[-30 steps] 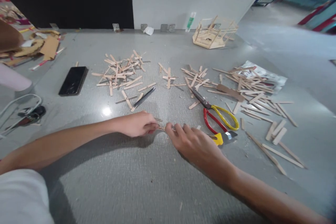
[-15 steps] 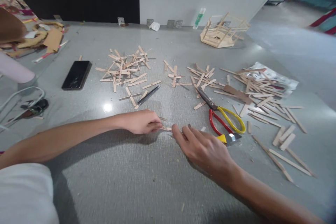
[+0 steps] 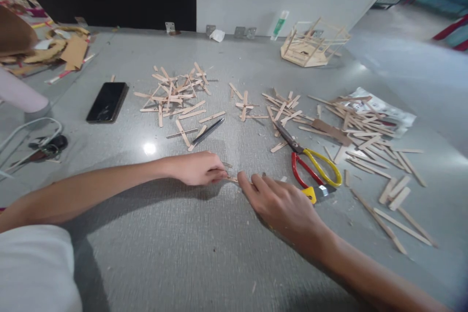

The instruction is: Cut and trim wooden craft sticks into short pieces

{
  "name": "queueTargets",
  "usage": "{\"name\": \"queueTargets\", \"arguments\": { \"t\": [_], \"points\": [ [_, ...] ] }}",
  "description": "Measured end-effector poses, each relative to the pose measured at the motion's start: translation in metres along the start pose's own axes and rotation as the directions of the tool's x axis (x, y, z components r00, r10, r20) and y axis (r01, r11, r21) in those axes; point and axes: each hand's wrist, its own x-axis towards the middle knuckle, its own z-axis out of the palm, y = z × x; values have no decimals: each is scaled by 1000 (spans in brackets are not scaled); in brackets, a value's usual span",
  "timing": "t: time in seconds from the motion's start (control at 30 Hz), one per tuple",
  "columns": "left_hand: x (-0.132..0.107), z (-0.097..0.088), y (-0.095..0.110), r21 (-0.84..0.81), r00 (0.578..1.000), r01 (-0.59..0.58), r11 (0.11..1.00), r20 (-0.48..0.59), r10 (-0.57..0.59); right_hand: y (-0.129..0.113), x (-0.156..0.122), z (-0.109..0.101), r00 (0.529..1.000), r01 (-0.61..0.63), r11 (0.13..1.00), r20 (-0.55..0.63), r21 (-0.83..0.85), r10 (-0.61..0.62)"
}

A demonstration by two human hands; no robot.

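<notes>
My left hand [image 3: 199, 168] is closed, pinching one end of a thin wooden craft stick [image 3: 231, 180] low over the table. At its other end, the fingers of my right hand [image 3: 283, 204] are bent down on the stick. The right fingertips are partly hidden. A yellow utility knife [image 3: 310, 195] sticks out past the far side of my right hand; whether the palm grips it or it lies on the table, I cannot tell. Scissors [image 3: 300, 148] with one red and one yellow handle lie just beyond that hand. A dark pen [image 3: 208, 131] rests beyond my left hand.
Joined craft sticks [image 3: 175, 90] form a pile ahead, and loose sticks [image 3: 365, 129] spread at right over a plastic packet [image 3: 398, 117]. A hexagonal stick frame [image 3: 310, 51] stands by the partition, near a glue tube [image 3: 280, 25]. At left lie a phone [image 3: 107, 102] and a cable [image 3: 54, 126].
Both hands keep nearly the same place. The stick between them looks slightly turned, its face showing narrower than before. The view has shifted a little.
</notes>
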Motion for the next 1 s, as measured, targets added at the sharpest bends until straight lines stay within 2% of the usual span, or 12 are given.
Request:
{"name": "queueTargets", "arguments": {
  "t": [0.33,0.5,0.67,1.0],
  "points": [
    [-1,2,-3,0,1000,-7,1000,-8,7,-13,10,-7,988,-54,995,138,-85,66],
    [0,0,-2,4,1000,-5,1000,9,4,-20,10,-3,977,-86,991,184,-106,105],
    [2,0,-3,9,1000,-9,1000,24,9,-26,7,2,966,-142,980,195,-140,168],
    [0,1,-3,-7,1000,1,1000,18,-1,-28,6,4,971,-144,978,171,-151,170]
  ]
}}
